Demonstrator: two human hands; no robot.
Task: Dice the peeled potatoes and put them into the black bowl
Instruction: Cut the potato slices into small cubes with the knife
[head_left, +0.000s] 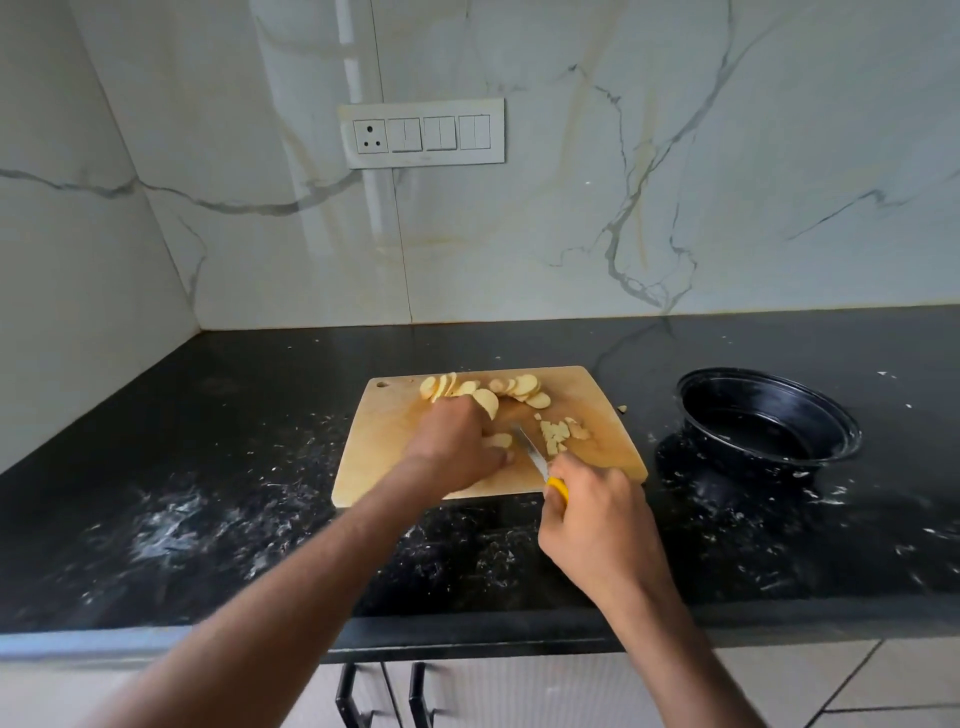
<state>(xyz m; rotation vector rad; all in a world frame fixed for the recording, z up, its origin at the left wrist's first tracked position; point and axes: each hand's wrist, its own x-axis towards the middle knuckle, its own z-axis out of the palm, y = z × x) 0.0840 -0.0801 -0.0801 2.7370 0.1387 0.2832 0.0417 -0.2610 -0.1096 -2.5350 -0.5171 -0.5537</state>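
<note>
Bare counter (660, 410) separates cutting board (384, 457) from black bowl (769, 415).

- 1 cutting board (395, 441)
- 1 knife (532, 454)
- 1 black bowl (769, 415)
- 2 hands: left hand (457, 447), right hand (597, 525)
- potato slices (519, 387): two fanned groups, exact count unclear
- 1 small pile of diced potato (558, 434)

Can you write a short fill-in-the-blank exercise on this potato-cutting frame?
1. The right hand grips a knife with a ____ handle.
2. The black bowl stands to the ____ of the cutting board.
3. The left hand holds potato pieces down on the ____.
4. The round potato slices lie along the board's ____ edge.

Missing words: yellow; right; cutting board; far
</note>
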